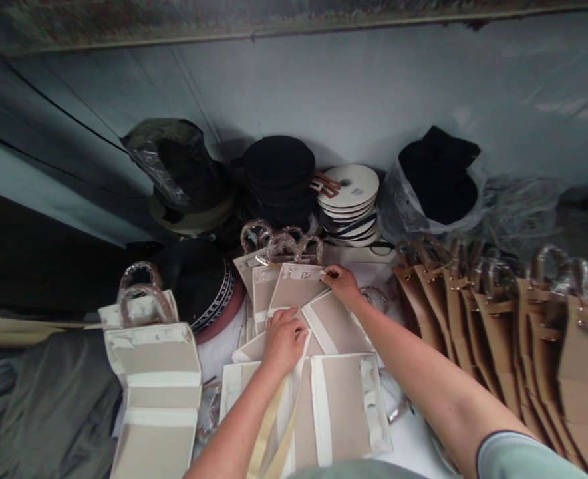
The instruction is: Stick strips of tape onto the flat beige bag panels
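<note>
Several flat beige-and-white handbag pieces [341, 399] lie overlapped in front of me. My left hand [283, 341] presses down on the middle of the pile, fingers curled over a panel's edge. My right hand [342, 284] reaches further back and pinches the top corner of a beige panel [294, 287] that carries a small white label. Plastic-wrapped ring handles [281, 245] stick up behind that panel.
A stack of beige bags with handles [154, 372] stands at the left. A row of tan bags [503, 332] leans at the right. Black tape rolls [278, 174], white ribbon reels [352, 196] and bagged black goods [438, 183] sit against the wall. Dark cloth [44, 406] lies far left.
</note>
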A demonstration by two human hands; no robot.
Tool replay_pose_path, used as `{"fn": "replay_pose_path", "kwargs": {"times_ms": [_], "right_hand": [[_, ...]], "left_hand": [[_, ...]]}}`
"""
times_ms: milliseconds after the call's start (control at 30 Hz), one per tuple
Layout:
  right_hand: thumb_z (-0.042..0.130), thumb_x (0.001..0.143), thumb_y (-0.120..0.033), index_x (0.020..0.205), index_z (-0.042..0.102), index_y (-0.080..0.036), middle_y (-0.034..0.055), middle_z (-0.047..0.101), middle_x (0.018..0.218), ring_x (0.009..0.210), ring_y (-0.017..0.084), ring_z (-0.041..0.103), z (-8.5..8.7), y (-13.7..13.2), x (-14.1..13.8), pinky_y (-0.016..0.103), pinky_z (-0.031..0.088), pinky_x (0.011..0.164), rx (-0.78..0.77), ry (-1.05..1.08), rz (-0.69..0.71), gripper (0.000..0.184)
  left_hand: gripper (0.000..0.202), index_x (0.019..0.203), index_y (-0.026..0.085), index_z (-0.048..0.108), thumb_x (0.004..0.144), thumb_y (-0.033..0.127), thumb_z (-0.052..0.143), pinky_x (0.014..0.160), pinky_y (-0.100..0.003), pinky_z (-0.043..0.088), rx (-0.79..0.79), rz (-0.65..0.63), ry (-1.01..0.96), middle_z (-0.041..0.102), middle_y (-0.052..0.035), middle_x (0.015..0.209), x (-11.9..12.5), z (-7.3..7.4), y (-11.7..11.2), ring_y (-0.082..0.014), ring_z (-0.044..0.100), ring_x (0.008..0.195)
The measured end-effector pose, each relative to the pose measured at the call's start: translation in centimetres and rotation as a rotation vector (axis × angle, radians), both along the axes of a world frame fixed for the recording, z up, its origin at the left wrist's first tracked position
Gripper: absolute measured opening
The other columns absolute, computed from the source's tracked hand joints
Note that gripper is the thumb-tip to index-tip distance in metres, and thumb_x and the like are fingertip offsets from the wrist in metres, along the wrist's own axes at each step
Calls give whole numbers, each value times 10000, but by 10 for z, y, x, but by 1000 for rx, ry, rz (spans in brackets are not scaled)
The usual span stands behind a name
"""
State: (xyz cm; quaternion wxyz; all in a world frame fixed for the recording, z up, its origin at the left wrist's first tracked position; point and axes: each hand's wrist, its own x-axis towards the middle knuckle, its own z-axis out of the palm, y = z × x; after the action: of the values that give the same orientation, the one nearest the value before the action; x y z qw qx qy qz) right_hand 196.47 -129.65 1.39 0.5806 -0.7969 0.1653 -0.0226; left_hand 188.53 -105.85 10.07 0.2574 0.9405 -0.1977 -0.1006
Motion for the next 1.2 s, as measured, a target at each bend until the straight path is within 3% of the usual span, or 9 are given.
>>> {"fn": "replay_pose_path", "kwargs": {"times_ms": [167,267,400,500,600,667,867,967,1200], "right_hand": [[718,706,-482,1074,688,-215,18,724,917,851,198,644,-1,-2,3,316,498,812,11,-4,-53,456],[703,717,-493,1065,708,-198,6,717,853,792,186,644,9,-8,4,298,497,764,64,-16,14,456],[670,735,-524,916,730,-178,8,689,762,733,184,622,25,-14,3,296,488,720,97,-54,47,395],[664,757,-534,1037,728,-170,61,732,901,850,227,656,39,-16,-6,345,505,810,89,-84,-11,464],[675,799,-544,1201,691,-169,119,734,1095,1007,271,656,63,-13,-32,397,497,908,33,-178,-123,549],[656,852,-533,1156,715,-181,110,742,1072,973,261,661,85,-5,-60,389,501,894,33,-225,-91,469],[727,862,-470,990,778,-213,37,744,915,809,190,640,146,38,-153,294,486,733,233,-91,475,292],[754,833,-413,918,775,-203,23,733,859,761,173,619,153,53,-171,286,473,707,298,-51,459,228],[739,784,-354,908,743,-196,6,707,809,747,166,612,149,51,-170,293,483,722,403,-56,310,200]], "left_hand": [[104,759,232,720,847,185,688,1052,-492,425,-82,30,-34,691,-78,1320,-4,5,0,-306,561,1217],[98,830,232,724,888,227,645,1056,-448,442,-234,95,-57,718,-86,1224,-14,18,-1,-281,592,1186],[179,872,213,708,923,354,609,873,-359,511,-445,269,166,735,-41,878,-34,43,-3,-231,671,891],[236,890,184,698,869,416,659,816,-326,512,-613,403,326,727,-42,857,-46,58,-3,-219,669,853],[323,993,160,708,756,374,756,863,-324,505,-756,477,402,735,-61,935,-56,67,-4,-221,676,923],[406,1049,148,703,693,319,796,859,-315,500,-827,506,443,724,-55,916,-63,71,-5,-208,674,904],[599,1190,127,644,648,275,850,765,-270,485,-962,566,500,683,8,775,-77,75,-14,-146,634,740],[612,1188,122,650,641,287,871,753,-268,490,-1010,581,518,687,9,749,-80,77,-15,-144,639,722],[473,1104,119,737,695,328,851,800,-300,514,-1025,528,643,770,-100,942,-89,76,2,-190,691,837]]}}
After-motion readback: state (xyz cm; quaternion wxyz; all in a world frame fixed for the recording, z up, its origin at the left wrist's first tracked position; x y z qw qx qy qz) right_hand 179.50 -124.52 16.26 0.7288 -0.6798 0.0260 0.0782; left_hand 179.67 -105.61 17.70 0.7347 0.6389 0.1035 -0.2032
